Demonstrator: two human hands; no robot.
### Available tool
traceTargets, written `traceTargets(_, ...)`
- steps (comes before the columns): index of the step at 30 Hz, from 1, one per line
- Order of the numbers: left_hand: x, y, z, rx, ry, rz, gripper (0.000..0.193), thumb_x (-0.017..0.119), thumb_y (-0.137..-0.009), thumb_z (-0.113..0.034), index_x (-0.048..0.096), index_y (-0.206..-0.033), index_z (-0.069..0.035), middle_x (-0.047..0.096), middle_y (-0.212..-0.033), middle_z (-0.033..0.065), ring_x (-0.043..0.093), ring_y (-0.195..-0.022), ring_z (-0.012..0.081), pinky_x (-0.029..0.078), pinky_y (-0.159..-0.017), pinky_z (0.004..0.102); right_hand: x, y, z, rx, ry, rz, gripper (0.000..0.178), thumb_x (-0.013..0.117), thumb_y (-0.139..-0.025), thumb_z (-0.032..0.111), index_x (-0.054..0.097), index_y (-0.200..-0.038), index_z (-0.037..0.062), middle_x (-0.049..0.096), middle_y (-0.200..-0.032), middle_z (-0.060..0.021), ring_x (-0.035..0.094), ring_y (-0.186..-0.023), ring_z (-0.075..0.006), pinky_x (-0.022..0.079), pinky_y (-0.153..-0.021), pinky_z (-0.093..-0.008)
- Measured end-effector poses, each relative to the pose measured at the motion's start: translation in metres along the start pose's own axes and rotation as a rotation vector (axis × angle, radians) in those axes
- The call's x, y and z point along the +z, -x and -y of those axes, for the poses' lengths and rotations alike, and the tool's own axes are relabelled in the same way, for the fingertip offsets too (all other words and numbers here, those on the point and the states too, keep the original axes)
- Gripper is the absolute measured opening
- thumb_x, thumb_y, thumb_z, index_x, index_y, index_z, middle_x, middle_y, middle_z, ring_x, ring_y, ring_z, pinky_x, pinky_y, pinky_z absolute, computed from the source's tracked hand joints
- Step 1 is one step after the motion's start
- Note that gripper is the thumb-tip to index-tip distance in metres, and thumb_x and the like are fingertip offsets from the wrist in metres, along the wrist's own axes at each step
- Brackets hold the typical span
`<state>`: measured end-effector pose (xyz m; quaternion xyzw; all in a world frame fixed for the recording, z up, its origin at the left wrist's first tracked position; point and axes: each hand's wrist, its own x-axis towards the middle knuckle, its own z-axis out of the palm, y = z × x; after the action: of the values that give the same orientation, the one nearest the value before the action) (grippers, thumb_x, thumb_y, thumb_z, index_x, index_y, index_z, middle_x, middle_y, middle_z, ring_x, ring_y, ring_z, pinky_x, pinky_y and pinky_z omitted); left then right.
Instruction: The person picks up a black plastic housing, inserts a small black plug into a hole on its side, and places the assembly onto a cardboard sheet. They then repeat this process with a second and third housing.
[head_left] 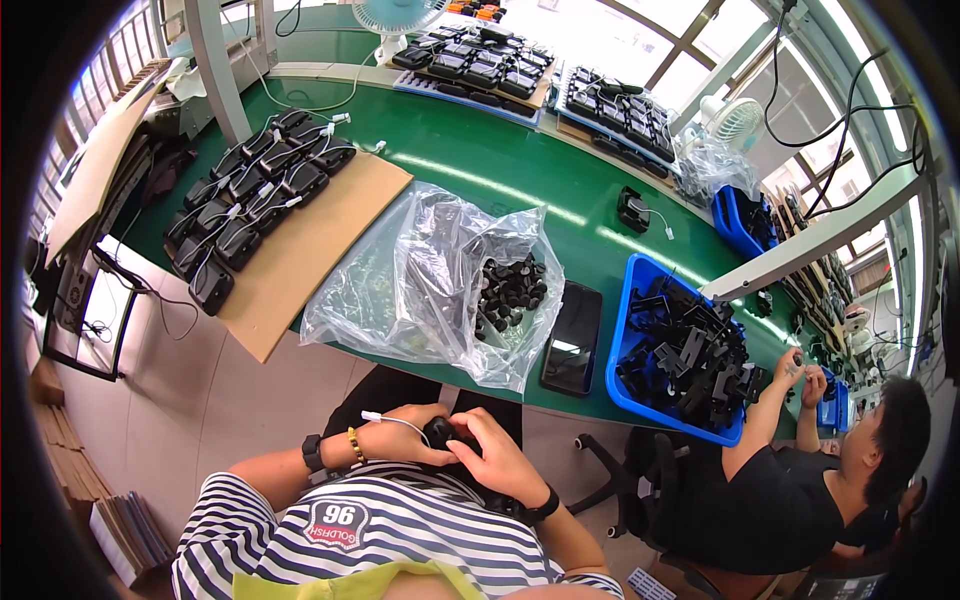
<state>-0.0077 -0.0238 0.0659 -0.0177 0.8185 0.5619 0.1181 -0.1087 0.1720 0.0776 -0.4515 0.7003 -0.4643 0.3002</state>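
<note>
Close to my body, both hands are closed around a small black device (438,432) with a rounded top. A white cable with a white plug (372,416) runs out of it across the back of my left hand (405,436). From the other side, my right hand (492,458) presses its fingers onto the device; its lower part is hidden by my palms. Ahead of my hands, a clear plastic bag (430,285) lies on the green table with several small round black parts (512,292) in its mouth.
A cardboard sheet (320,255) carries rows of black devices with white cables. Right of the bag lie a dark phone-like slab (572,340) and a blue bin (616,345) of black brackets. A co-worker (790,490) sits to the right. Trays of black units (620,110) stand behind.
</note>
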Motion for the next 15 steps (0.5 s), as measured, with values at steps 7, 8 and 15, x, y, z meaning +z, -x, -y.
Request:
traceTargets(7, 0.0059, -0.0012, 0.0017, -0.055, -0.013, -0.023, 0.051, 0.081, -0.077, -0.036, 0.065, -0.109, 0.001, 0.069, -0.092, 0.0167, 0.069, -0.083, 0.028, 0.054, -0.074, 0.0361, 0.0095, -0.0001, -0.0028, -0.015, 0.068, -0.081, 0.027, 0.067, -0.095, 0.01, 0.056, -0.118, -0.0019, 0.057, -0.107, -0.0147, 0.061, -0.095, -0.0272, 0.05, -0.084, -0.0345)
traceTargets(8, 0.006, -0.0014, 0.0022, -0.052, -0.008, -0.024, 0.051, 0.08, -0.077, -0.036, 0.065, -0.109, 0.001, 0.069, -0.092, 0.0168, 0.069, -0.083, 0.0281, 0.054, -0.074, 0.0362, 0.0101, -0.0003, -0.0021, -0.003, 0.056, -0.087, 0.026, 0.066, -0.095, 0.01, 0.056, -0.117, -0.0022, 0.056, -0.106, -0.0151, 0.061, -0.096, -0.0284, 0.05, -0.084, -0.0354)
traceTargets(15, 0.0103, -0.0031, 0.0075, -0.024, 0.011, -0.048, 0.051, 0.079, -0.078, -0.036, 0.064, -0.109, 0.002, 0.069, -0.092, 0.0174, 0.069, -0.082, 0.0281, 0.054, -0.074, 0.0366, 0.0114, -0.002, -0.0005, 0.014, 0.035, -0.107, 0.023, 0.063, -0.096, 0.009, 0.056, -0.114, -0.0031, 0.056, -0.105, -0.0159, 0.061, -0.095, -0.0306, 0.05, -0.085, -0.0367)
